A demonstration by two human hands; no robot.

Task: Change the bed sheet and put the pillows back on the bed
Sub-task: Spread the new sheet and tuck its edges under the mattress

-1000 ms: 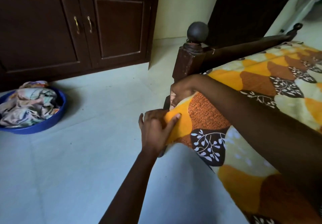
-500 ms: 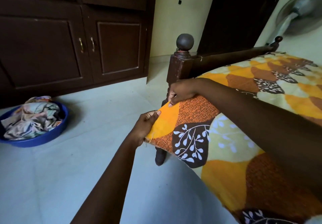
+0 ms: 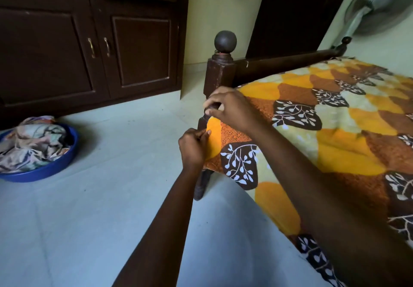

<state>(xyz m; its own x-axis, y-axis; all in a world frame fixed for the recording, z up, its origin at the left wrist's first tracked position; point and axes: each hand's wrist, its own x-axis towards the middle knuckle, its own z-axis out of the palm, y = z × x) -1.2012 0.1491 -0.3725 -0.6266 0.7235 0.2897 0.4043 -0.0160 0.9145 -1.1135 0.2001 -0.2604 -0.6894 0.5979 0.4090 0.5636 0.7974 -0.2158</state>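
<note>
While the sheet [image 3: 324,117] already lies spread over the mattress, its corner at the bedpost [image 3: 220,74] hangs loose down the side; step in hand, by my reading: fitting that corner.

- Left hand [image 3: 193,147]: fingers closed, thumb pinching the yellow edge of the sheet, just below the mattress corner.
- Right hand [image 3: 230,108]: fingers curled together at the top of the corner, right beside the post; whether they grip cloth or only press it, can't tell.
- Sheet: orange/brown/cream leaf print, fairly smooth on top.
- Pillows: none in view.
- Blue tub [image 3: 44,170] w/ crumpled cloth, on the floor [image 3: 111,197], well apart from the bed.
- Cupboard [image 3: 89,52] along the far wall.

Doing it well (judgement): keep the top hand pinning the corner so the spread part doesn't shift; pull the hanging flap down taut w/ the left, fold it flat against the side, then push it under the mattress. Watch for bunching against the post. Smooth any wrinkles outward after tucking.
</note>
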